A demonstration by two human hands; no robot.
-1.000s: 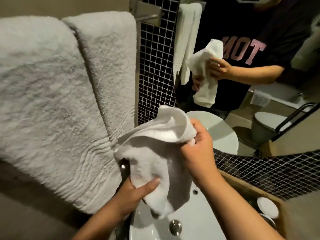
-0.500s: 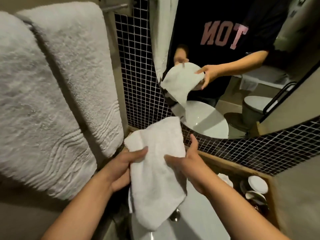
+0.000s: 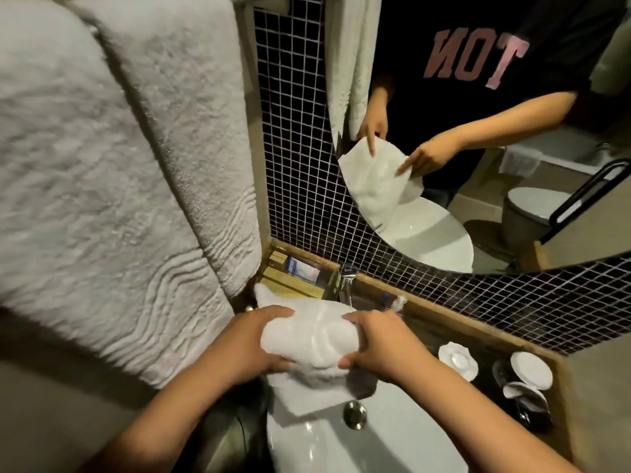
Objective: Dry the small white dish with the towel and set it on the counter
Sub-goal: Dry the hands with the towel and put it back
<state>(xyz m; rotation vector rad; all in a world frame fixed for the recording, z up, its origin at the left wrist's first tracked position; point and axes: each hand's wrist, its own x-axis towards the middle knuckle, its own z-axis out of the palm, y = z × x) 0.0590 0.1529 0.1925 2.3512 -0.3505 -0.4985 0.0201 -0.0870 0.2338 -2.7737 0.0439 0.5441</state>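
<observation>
The towel (image 3: 309,339) has dropped lower over the sink (image 3: 392,442), both hands' grip closed around it; mirrored shirt (image 3: 478,63) reads "TON".

towel (image 3: 309,339): white | sink (image 3: 392,438): white | wall tiles (image 3: 290,131): black squares, white lines | shirt (image 3: 461,80): black, pink letters

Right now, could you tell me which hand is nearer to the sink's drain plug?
The right hand: it grips the towel just above the drain plug. The left hand holds the towel's far side.
</observation>
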